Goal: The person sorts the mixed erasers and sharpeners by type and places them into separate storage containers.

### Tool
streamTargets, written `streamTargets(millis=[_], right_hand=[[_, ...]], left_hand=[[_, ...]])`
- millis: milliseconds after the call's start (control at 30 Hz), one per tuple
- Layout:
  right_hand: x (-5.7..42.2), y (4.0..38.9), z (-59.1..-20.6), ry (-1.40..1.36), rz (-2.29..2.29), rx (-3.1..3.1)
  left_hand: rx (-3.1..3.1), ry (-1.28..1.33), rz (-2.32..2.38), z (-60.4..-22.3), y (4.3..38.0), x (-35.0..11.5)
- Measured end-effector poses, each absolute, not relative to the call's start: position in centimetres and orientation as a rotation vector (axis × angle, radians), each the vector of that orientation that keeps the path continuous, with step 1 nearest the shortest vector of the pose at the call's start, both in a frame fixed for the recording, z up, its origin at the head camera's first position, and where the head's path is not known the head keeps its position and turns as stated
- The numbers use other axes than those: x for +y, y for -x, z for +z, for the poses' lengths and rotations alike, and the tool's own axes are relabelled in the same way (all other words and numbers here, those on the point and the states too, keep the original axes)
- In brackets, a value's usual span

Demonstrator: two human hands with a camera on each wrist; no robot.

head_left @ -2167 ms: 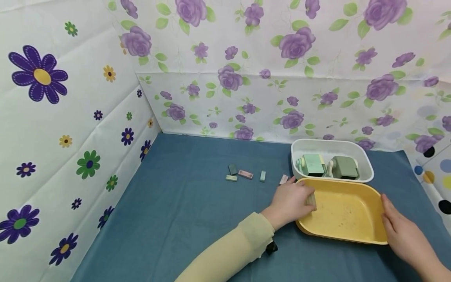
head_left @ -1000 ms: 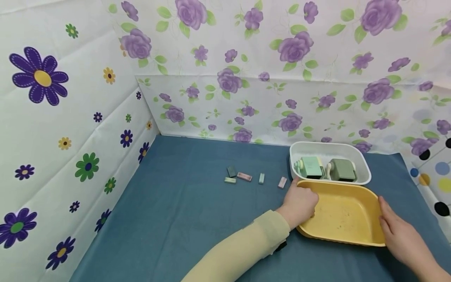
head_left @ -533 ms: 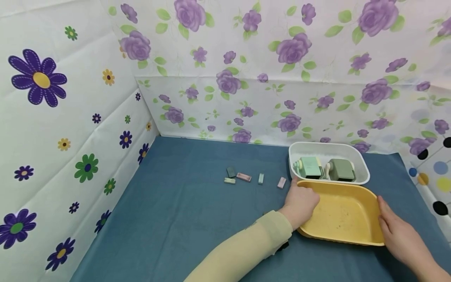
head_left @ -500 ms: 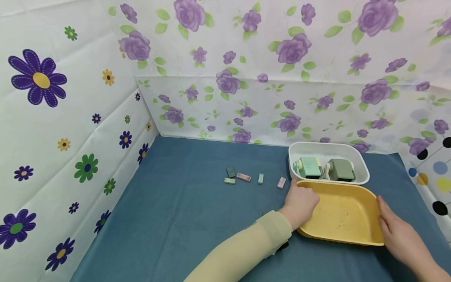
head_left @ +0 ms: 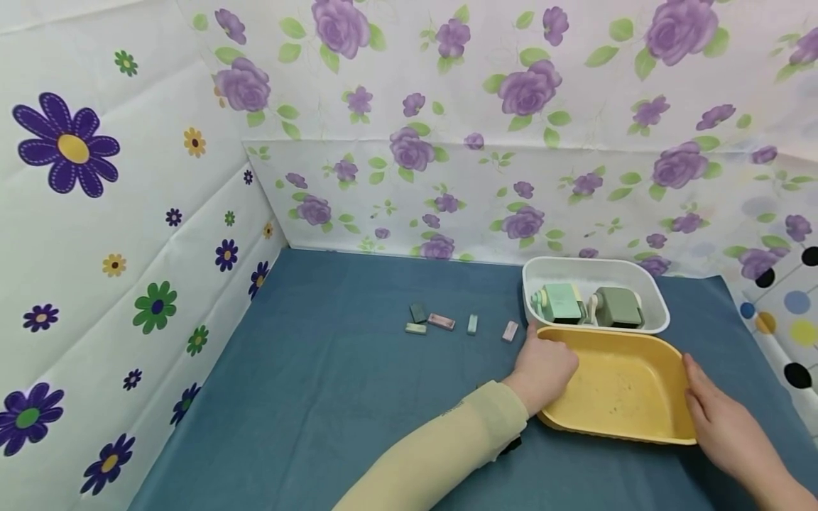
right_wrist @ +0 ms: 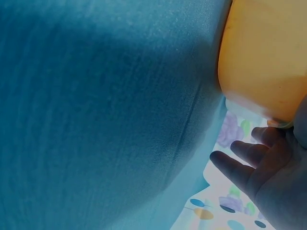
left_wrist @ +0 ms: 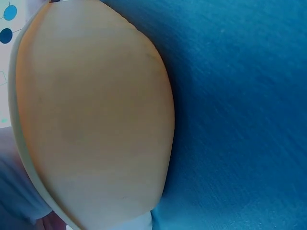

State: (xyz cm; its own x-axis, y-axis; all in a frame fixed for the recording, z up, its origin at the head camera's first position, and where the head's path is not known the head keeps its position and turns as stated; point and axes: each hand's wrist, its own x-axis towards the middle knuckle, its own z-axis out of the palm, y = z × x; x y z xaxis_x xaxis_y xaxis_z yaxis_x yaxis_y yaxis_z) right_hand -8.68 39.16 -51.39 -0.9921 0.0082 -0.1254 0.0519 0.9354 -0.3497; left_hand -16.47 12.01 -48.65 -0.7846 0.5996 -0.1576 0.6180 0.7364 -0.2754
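A yellow plastic basin [head_left: 629,383] stands on the blue cloth at the right, its inside facing me. My left hand [head_left: 543,369] grips its left end, fingers bent over the rim and one finger along the outer edge; their tips are hidden. In the left wrist view the pale basin wall [left_wrist: 96,110] fills the left half. My right hand [head_left: 735,426] rests against the basin's right end. The right wrist view shows the fingers of my right hand [right_wrist: 259,163] straight and spread beside the basin [right_wrist: 268,57].
Just behind the basin is a white tub [head_left: 594,266] with a mint-green boxy thing [head_left: 561,304] and a darker green one [head_left: 618,307]. Several small bars lie left of it, including a pink bar [head_left: 509,331] and a dark green bar [head_left: 417,312]. A flowered sheet [head_left: 383,142] hangs behind.
Earlier my left hand held a grey-green block inside the basin's left end; the block is now out of sight. That hand has shifted right onto the rim, uncovering the pink bar.
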Motion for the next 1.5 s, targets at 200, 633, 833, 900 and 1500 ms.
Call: streamTargets(millis=[200,633,833,900,1500], right_hand=[[39.1,8.6,-51.5,-0.027,-0.548,2.983],[39.0,8.8,-51.2,-0.034,-0.557,3.002],[39.1,8.8,-51.2,-0.046,-0.555,2.999],[39.1,8.8,-51.3,-0.045,-0.552,3.001],[39.2,8.6,-51.7,-0.045,-0.543,3.014]], left_hand=[[2.893,-1.024,-0.536,-48.6,16.4,11.8],[2.917,-1.055,-0.54,-48.0,16.4,11.4],[2.94,-1.056,-0.325,-47.7,16.8,10.5],[2.958,-1.047,-0.233,-47.6,16.9,10.2],[3.007,-1.277,0.448,-46.1,17.2,5.0]])
